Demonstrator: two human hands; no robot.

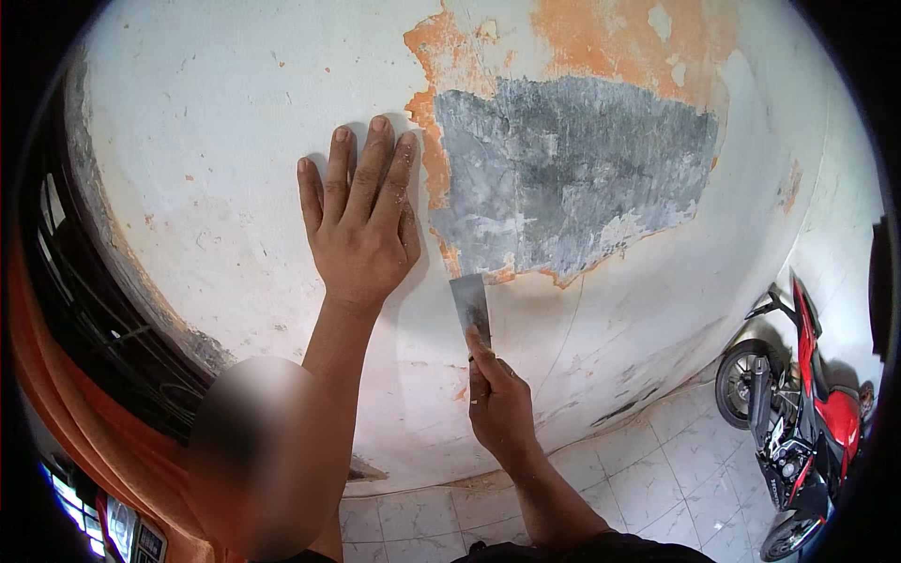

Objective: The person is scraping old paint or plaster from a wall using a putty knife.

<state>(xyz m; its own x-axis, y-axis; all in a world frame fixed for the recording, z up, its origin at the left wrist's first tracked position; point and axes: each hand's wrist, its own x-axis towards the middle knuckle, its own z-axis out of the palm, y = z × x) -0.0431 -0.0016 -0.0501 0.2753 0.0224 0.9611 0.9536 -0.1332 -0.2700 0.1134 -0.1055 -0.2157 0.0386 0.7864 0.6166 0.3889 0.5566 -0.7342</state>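
My left hand lies flat on the white painted wall, fingers together and pointing up, holding nothing. My right hand grips the handle of a metal scraper, index finger stretched along the blade. The blade's tip rests against the lower edge of a large bare grey patch where the paint is gone. Orange undercoat shows around that patch, above it and along its left rim.
A red and black motorcycle stands at the lower right by the wall. White floor tiles run along the wall's base. A dark window frame with orange trim fills the left edge. A blurred round shape sits at the lower left.
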